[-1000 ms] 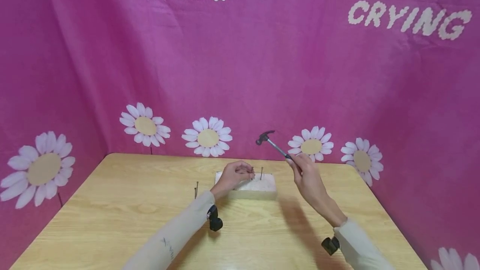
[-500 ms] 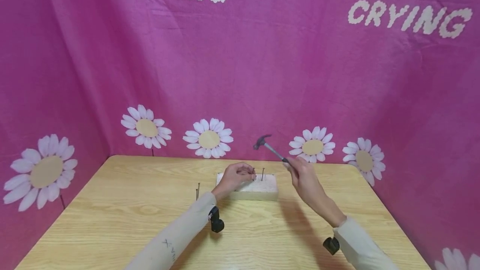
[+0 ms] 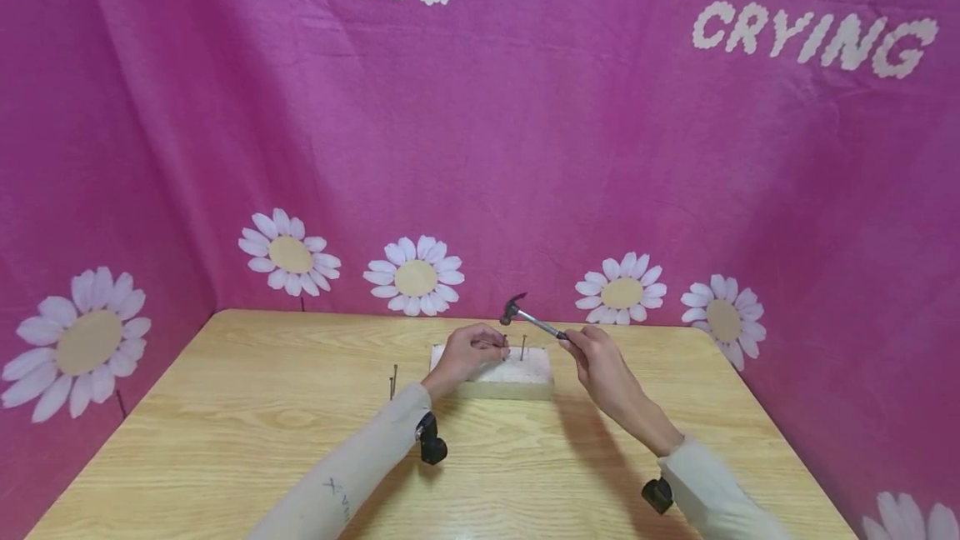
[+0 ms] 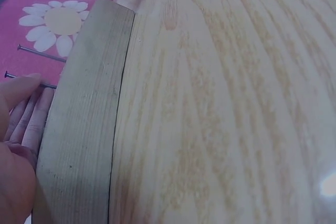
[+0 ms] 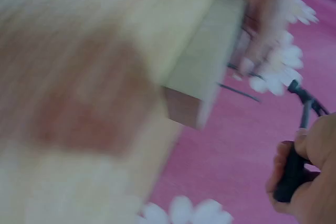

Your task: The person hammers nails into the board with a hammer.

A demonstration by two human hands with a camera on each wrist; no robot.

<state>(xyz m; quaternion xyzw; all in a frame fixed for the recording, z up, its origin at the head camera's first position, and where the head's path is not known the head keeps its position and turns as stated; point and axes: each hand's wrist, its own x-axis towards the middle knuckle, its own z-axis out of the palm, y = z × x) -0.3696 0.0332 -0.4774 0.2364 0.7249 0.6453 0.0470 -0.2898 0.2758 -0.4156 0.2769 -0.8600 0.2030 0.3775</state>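
A small claw hammer is pointing its dark head toward ten o'clock, just above a slim nail and apart from it; the right hand is gripping its dark handle. The left hand is pinching that nail, which is standing upright on a pale wooden block. A second nail is standing nearby, at its three o'clock. The oblong block is lying flat.
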